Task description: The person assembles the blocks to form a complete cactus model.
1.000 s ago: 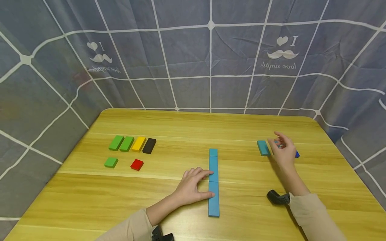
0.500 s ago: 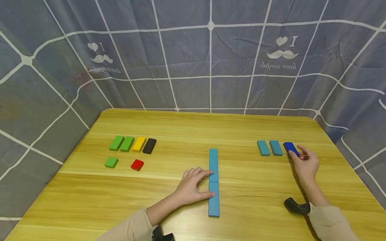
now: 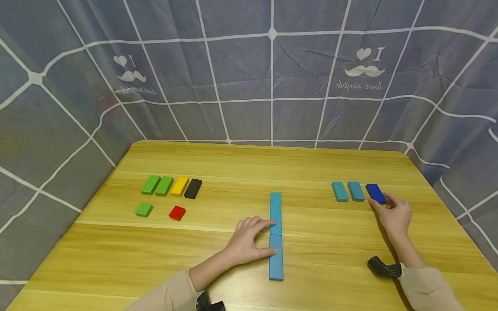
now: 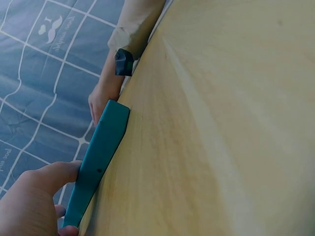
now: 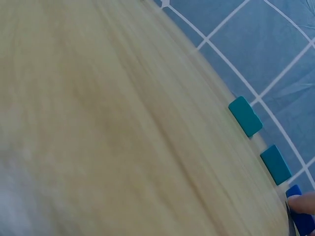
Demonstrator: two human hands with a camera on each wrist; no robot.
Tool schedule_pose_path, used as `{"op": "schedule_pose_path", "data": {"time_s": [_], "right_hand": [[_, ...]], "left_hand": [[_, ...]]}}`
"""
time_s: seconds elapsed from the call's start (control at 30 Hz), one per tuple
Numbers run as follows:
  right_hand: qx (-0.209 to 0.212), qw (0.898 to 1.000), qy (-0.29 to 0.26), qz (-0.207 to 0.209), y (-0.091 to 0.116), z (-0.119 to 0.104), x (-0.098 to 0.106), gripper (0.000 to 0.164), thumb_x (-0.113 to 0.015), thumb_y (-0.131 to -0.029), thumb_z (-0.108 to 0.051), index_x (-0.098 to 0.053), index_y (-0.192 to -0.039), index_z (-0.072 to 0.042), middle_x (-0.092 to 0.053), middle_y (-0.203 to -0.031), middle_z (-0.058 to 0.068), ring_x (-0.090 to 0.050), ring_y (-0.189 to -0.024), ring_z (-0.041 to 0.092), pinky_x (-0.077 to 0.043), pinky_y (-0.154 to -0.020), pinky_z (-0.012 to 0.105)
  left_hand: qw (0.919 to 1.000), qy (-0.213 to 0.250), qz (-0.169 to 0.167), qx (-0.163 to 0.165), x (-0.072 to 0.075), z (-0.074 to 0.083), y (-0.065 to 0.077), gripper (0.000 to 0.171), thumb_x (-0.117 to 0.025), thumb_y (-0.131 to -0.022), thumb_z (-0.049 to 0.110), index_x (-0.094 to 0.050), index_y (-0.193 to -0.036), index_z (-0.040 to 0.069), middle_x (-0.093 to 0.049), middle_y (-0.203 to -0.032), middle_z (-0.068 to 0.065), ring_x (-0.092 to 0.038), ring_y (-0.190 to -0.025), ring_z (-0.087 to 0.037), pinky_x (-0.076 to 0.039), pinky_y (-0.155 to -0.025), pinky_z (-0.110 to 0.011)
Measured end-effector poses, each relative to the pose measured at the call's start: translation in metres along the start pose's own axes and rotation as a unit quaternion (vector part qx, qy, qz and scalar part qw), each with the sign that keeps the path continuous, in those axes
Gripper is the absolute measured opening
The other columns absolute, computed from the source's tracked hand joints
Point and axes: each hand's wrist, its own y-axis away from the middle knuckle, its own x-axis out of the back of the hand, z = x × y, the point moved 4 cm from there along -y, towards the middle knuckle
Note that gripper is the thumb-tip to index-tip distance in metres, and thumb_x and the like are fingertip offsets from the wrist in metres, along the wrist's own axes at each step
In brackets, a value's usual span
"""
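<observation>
Light blue blocks [image 3: 276, 259] lie end to end in a straight strip at mid-table, with a short piece at the far end. My left hand [image 3: 247, 242] rests thumb and forefinger on the strip's top, fingers spread; the left wrist view shows the strip [image 4: 98, 162] from low down beside that hand [image 4: 37, 199]. At the right, my right hand [image 3: 394, 216] pinches the near end of a dark blue block [image 3: 375, 193] between thumb and fingers. In the right wrist view, a fingertip [image 5: 301, 203] presses against the dark blue block [image 5: 301, 221].
Left of the dark blue block lie a teal block [image 3: 340, 191] and a light blue block [image 3: 355, 191]. On the left side are green blocks [image 3: 150, 185], a yellow block [image 3: 180, 186], a black block [image 3: 193, 188] and a red block [image 3: 177, 213]. A grey curtain [image 3: 249, 77] hangs behind the table.
My right hand has moved right from over the light blue block to the dark blue one, then its thumb slid slightly toward the near end. The left hand stays put on the strip.
</observation>
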Motion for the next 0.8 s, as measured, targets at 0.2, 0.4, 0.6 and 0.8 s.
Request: {"op": "schedule_pose_path", "data": {"time_s": [0.2,0.4,0.6,0.8], "right_hand": [[0.014,1.0,-0.001,0.005,0.0,0.001,-0.002,0.04,-0.069,-0.08,-0.009,-0.057,-0.11,0.014,-0.05,-0.09,0.027,-0.044,-0.08,0.034,-0.026,-0.079,0.042],[0.008,0.999,-0.029,0.018,0.0,0.002,-0.001,0.037,-0.064,-0.083,-0.009,-0.057,-0.11,0.015,-0.043,-0.083,0.017,-0.036,-0.076,0.011,-0.025,-0.071,0.03],[0.044,0.992,-0.114,0.019,0.001,-0.01,-0.003,0.038,-0.065,-0.083,-0.008,-0.057,-0.114,0.01,-0.036,-0.084,0.0,-0.033,-0.072,-0.002,-0.028,-0.065,0.01],[0.155,0.973,-0.159,-0.06,0.017,-0.044,-0.017,0.035,-0.066,-0.08,0.003,-0.058,-0.113,0.009,-0.039,-0.09,0.006,-0.039,-0.078,0.003,-0.034,-0.066,0.005]], "left_hand": [[1.0,0.002,0.001,0.001,0.0,0.0,0.0,0.06,-0.072,-0.073,0.043,-0.055,-0.125,0.019,-0.051,-0.092,0.007,-0.041,-0.083,-0.009,-0.03,-0.083,-0.035],[1.0,0.004,0.0,0.0,0.0,0.0,0.0,0.059,-0.072,-0.073,0.043,-0.054,-0.125,0.019,-0.051,-0.093,0.007,-0.041,-0.083,-0.009,-0.03,-0.084,-0.035],[1.0,0.001,0.0,-0.001,-0.001,-0.001,0.0,0.06,-0.072,-0.074,0.043,-0.054,-0.125,0.019,-0.05,-0.092,0.008,-0.041,-0.083,-0.009,-0.03,-0.083,-0.034],[1.0,0.001,0.0,0.0,-0.001,-0.001,0.0,0.06,-0.071,-0.074,0.043,-0.054,-0.126,0.019,-0.049,-0.091,0.008,-0.04,-0.083,-0.009,-0.03,-0.084,-0.035]]}}
